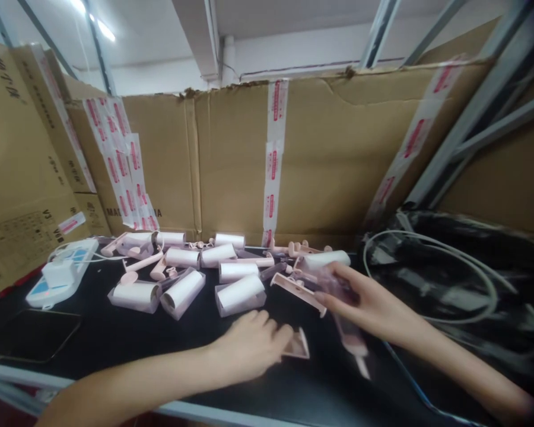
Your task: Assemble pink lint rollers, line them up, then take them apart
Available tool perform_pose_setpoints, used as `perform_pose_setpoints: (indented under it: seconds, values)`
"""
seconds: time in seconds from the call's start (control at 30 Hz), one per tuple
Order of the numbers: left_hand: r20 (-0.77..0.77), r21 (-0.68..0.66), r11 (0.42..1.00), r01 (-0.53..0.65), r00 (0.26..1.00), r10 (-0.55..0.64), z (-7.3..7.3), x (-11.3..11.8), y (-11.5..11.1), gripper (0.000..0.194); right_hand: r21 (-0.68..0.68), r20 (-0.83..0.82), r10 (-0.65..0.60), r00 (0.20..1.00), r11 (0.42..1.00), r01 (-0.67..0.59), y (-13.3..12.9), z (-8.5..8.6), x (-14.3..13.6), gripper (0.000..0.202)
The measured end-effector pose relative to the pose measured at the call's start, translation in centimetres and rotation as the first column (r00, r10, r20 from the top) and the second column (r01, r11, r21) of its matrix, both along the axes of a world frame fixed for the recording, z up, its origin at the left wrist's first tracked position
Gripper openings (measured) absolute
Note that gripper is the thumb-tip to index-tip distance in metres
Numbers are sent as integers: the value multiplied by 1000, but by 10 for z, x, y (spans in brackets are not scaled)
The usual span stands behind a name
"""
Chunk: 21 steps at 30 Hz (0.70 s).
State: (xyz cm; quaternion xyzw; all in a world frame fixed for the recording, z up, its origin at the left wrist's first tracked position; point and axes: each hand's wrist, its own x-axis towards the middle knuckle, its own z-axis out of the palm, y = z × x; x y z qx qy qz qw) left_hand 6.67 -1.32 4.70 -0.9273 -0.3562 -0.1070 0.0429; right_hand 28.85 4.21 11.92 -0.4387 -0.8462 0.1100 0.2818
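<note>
Low over the front middle of the black table, my left hand (251, 347) has its fingers curled round a pink plastic part (299, 345), whose right end shows. My right hand (367, 299) is farther right, thumb and fingers closed on a blurred clear and pink piece (347, 332) that hangs down, with a pale tip below. Just left of the right fingertips lies a long pink bracket (298, 290). Behind the hands are several white rolls in clear trays, such as the roll (240, 295) nearest my left hand, with loose pink parts among them.
A white power strip (62, 276) and a dark flat panel (35, 335) lie at the left. Taped cardboard (231, 160) walls the back. On the right are black plastic wrapping (409, 261) and a looped pale cable (485, 281); a metal rail (204, 412) edges the front.
</note>
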Motion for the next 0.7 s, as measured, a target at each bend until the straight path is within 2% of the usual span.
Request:
perform_pose_setpoints:
  seconds: [0.07,0.13,0.17,0.23,0.27,0.3,0.33,0.37,0.4,0.43,0.47,0.5,0.53,0.57,0.6,0.63,0.67,0.7]
  values:
    - [48,32,999,38,998,-39,-10,30,29,26,1,13,7,1000,1000,-7,4,6,-8,35]
    - [88,60,997,46,995,-51,-13,47,50,27,13,-45,53,998,999,-52,6,10,-8,39]
    - [139,56,997,58,988,-65,-11,50,55,34,18,-83,68,994,998,-67,6,11,-7,40]
    - [338,-38,995,93,938,-75,-3,47,55,61,5,-124,67,990,998,-66,6,13,-3,42]
    - [471,-138,982,131,881,-52,3,43,51,75,-10,-117,70,991,997,-72,5,13,-2,41]
    - [599,-266,945,189,801,8,9,37,45,86,-23,-91,91,992,995,-93,3,12,-2,40]
    - [689,-408,871,273,718,97,15,32,39,89,-21,-45,137,990,990,-138,0,11,-4,38]
    - [725,-553,744,375,656,208,20,26,33,87,2,24,205,979,979,-205,-5,9,-8,37]
    - [717,-670,561,486,620,319,23,21,27,86,50,110,285,952,955,-292,-10,7,-13,35]
    - [682,-730,350,587,598,420,25,16,22,88,113,214,358,909,915,-388,-17,4,-20,33]
    - [630,-735,154,660,581,515,25,12,18,90,183,324,405,855,860,-477,-25,2,-28,30]
    - [570,-709,15,705,560,602,23,9,14,88,252,423,426,800,792,-556,-33,0,-35,30]
    - [520,-677,-46,735,522,676,20,6,10,80,309,499,431,752,722,-619,-41,-1,-41,30]
    - [495,-659,-38,751,471,730,16,4,5,67,350,539,429,724,668,-657,-47,-1,-46,31]
    - [492,-659,9,752,422,761,13,1,0,54,374,544,431,720,644,-668,-53,1,-47,33]
    - [504,-673,57,737,401,765,10,-1,-6,44,390,509,428,747,659,-643,-56,3,-47,37]
    - [522,-697,96,711,410,748,8,-4,-13,40,394,437,410,801,713,-580,-57,5,-45,44]
    - [535,-730,127,672,446,718,8,-7,-21,39,365,347,371,861,792,-488,-57,8,-42,49]
